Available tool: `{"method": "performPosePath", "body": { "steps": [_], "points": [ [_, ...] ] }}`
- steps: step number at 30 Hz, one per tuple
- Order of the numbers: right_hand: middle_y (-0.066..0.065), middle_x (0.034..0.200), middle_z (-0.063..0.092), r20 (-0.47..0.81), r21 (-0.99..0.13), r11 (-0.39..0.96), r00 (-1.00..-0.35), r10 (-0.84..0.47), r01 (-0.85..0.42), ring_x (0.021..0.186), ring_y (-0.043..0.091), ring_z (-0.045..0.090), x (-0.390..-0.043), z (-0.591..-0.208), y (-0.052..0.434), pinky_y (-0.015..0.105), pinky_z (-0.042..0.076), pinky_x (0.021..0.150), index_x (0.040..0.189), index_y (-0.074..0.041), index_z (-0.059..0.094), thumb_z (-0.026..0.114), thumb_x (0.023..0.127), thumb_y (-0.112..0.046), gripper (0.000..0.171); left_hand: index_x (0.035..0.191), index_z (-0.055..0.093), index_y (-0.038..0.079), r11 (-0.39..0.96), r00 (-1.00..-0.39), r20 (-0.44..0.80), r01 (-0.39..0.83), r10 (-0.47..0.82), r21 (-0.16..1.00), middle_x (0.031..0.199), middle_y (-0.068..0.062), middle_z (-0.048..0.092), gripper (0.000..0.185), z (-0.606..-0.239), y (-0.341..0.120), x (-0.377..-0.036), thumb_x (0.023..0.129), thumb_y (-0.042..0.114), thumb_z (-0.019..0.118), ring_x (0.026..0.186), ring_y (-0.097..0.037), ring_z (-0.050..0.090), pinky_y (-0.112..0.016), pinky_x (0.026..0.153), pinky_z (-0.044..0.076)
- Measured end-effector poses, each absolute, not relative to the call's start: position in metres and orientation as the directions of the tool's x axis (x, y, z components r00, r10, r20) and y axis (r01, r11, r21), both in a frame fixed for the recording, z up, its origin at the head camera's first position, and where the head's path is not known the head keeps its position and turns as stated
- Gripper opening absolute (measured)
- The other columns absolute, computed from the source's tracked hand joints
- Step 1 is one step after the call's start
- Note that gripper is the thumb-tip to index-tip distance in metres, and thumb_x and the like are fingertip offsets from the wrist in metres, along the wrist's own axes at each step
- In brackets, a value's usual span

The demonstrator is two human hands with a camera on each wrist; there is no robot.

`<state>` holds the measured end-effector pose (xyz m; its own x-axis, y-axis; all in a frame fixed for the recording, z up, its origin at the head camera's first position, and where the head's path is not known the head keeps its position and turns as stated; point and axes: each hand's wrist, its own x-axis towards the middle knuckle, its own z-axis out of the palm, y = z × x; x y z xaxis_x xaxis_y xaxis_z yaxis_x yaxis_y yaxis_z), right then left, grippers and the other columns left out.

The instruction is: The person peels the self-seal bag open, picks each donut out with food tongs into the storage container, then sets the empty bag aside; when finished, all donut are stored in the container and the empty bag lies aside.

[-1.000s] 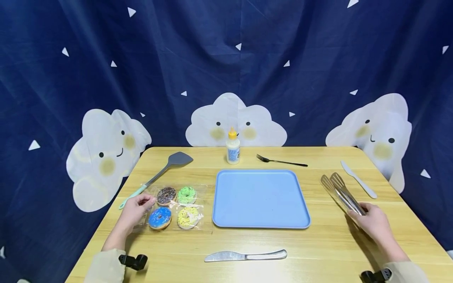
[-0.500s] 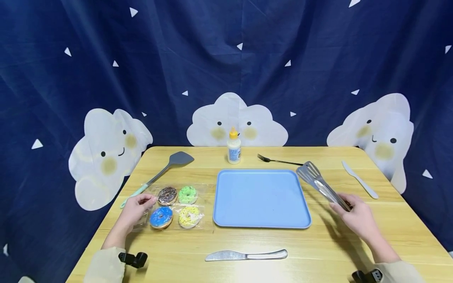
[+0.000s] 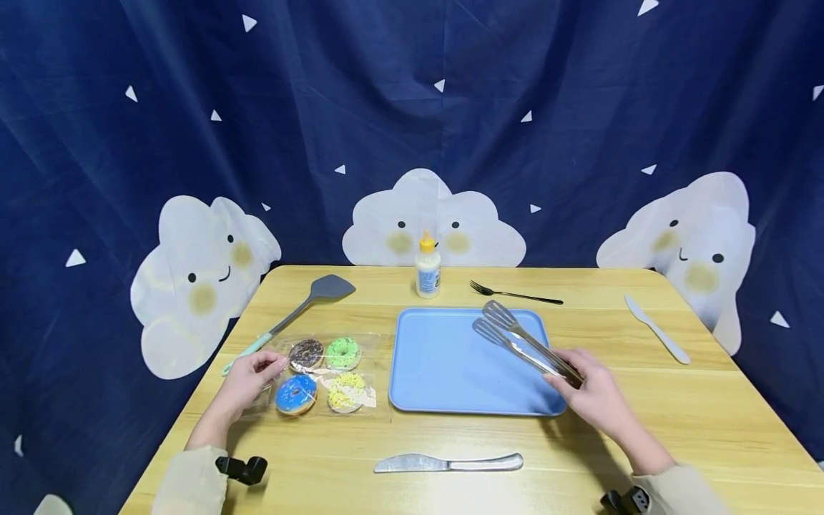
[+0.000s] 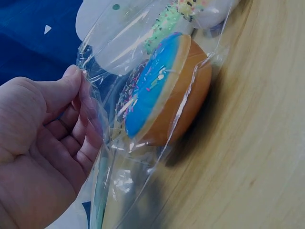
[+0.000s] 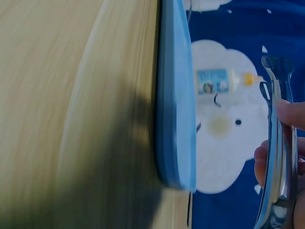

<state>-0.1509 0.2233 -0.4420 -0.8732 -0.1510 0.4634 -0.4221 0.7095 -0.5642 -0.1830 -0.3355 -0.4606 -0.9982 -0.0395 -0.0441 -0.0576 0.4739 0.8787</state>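
Observation:
Clear plastic packaging (image 4: 121, 179) is pinched at its edge between the thumb and fingers of my left hand (image 4: 52, 129). Inside it lie a blue doughnut (image 3: 296, 394), a chocolate one (image 3: 305, 355), a green one (image 3: 343, 353) and a yellow one (image 3: 346, 393), all with sprinkles. My right hand (image 3: 595, 390) grips metal tongs (image 3: 531, 347) with slotted ends. In the head view these tongs extend over the right part of a light blue tray (image 3: 438, 365); the right wrist view shows them raised above its rim.
A grey spatula (image 3: 330, 287) with a mint handle lies back left. Behind the tray stand a yellow-capped bottle (image 3: 428, 275) and a black fork (image 3: 518, 295). A white knife (image 3: 656, 329) lies at the right, a metal table knife (image 3: 450, 463) at the front.
My right hand has carried the tongs leftward from the table's right side to over the tray. My left hand keeps its pinch on the packaging.

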Motion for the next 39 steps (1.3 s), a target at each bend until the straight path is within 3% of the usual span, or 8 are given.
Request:
{"method": "performPosePath", "body": {
  "steps": [11, 20, 28, 39],
  "points": [
    [-0.007, 0.087, 0.047, 0.528, -0.464, 0.625, -0.762, -0.375, -0.628, 0.067, 0.014, 0.044, -0.159, -0.446, 0.186, 0.020, 0.038, 0.055, 0.111, -0.002, 0.060, 0.078, 0.072, -0.006, 0.043, 0.107, 0.059, -0.008, 0.469, -0.999, -0.031, -0.047, -0.040, 0.882, 0.097, -0.020, 0.061, 0.037, -0.462, -0.336, -0.182, 0.092, 0.025, 0.059, 0.084, -0.022, 0.059, -0.028, 0.072, 0.051],
    [0.004, 0.102, 0.051, 0.530, -0.336, 0.660, -0.714, -0.457, -0.672, 0.083, 0.010, 0.043, -0.162, -0.445, 0.157, 0.028, 0.043, 0.065, 0.117, 0.000, 0.057, 0.077, 0.075, -0.015, 0.049, 0.108, 0.058, -0.009, 0.460, -0.999, -0.040, -0.044, -0.018, 0.887, 0.099, -0.019, 0.061, 0.033, -0.463, -0.337, -0.181, 0.093, 0.021, 0.058, 0.085, -0.019, 0.059, -0.026, 0.074, 0.051],
    [0.006, 0.098, 0.054, 0.544, -0.150, 0.607, -0.578, -0.608, -0.780, 0.084, 0.016, 0.048, -0.169, -0.448, 0.133, 0.029, 0.045, 0.069, 0.114, 0.002, 0.058, 0.075, 0.077, -0.018, 0.045, 0.109, 0.059, -0.009, 0.457, -1.000, -0.030, -0.030, -0.008, 0.889, 0.101, -0.020, 0.062, 0.033, -0.463, -0.336, -0.181, 0.093, 0.020, 0.058, 0.088, -0.021, 0.060, -0.028, 0.075, 0.051],
    [0.004, 0.092, 0.053, 0.499, -0.138, 0.527, -0.519, -0.694, -0.838, 0.081, 0.014, 0.046, -0.176, -0.453, 0.111, 0.025, 0.044, 0.067, 0.109, 0.004, 0.060, 0.072, 0.079, -0.011, 0.036, 0.107, 0.059, -0.008, 0.488, -1.000, -0.021, -0.022, -0.006, 0.872, 0.098, -0.018, 0.062, 0.036, -0.462, -0.334, -0.183, 0.092, 0.025, 0.060, 0.085, -0.018, 0.058, -0.027, 0.072, 0.051]
  ]
}}
